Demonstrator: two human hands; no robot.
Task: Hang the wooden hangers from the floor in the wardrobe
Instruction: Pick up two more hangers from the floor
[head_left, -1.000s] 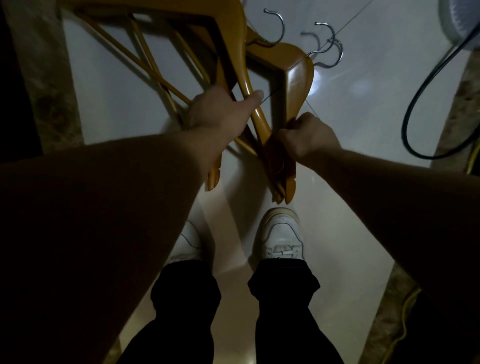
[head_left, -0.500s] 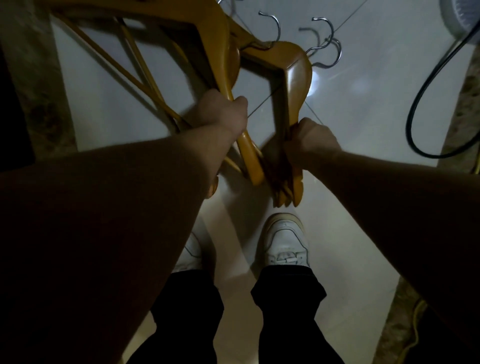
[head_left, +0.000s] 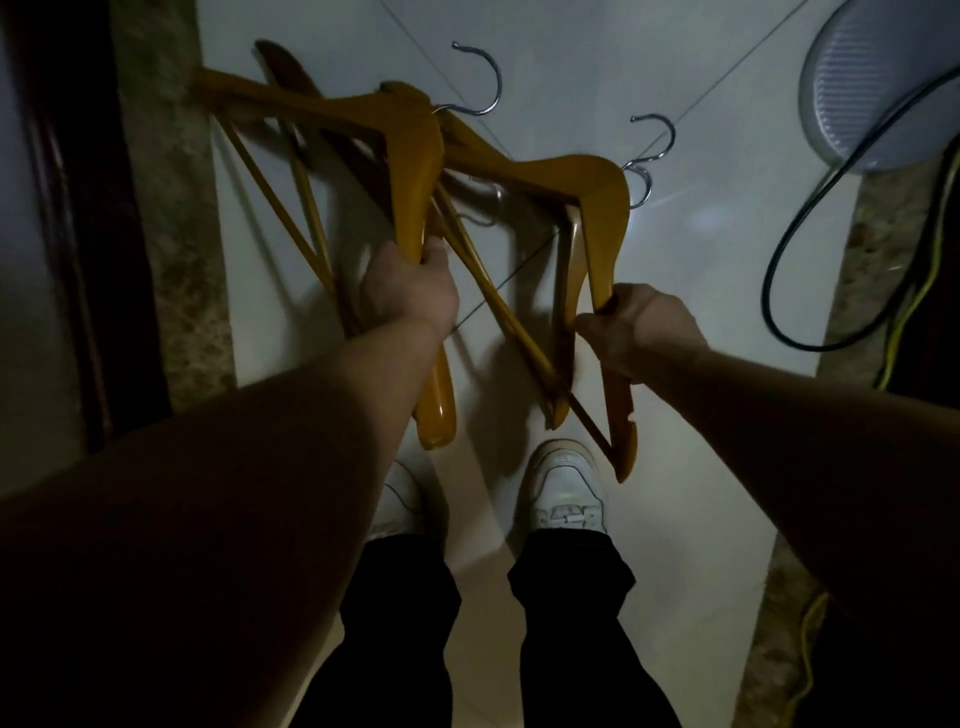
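Observation:
Several orange-brown wooden hangers with silver hooks hang in a tangle above the white tiled floor (head_left: 701, 291). My left hand (head_left: 410, 291) grips the arm of one hanger (head_left: 413, 171) whose hook (head_left: 483, 78) points away from me. My right hand (head_left: 639, 327) grips the arm of another hanger (head_left: 602, 208) with its hooks (head_left: 657, 140) at the far right. Thin crossbars of further hangers cross between my hands. How many hangers each hand holds is hard to tell. The wardrobe is not in view.
My two white shoes (head_left: 569, 493) stand on the tiles just below the hangers. A dark wooden frame (head_left: 67, 218) runs along the left. A fan base (head_left: 878, 83) and a black cable (head_left: 810, 228) lie at the right, with a yellow cable (head_left: 914, 291) beside it.
The hanger bundle has spread apart and sits lower in view; my hands have moved away from each other, the right one out to the right. The view has tilted, showing more floor.

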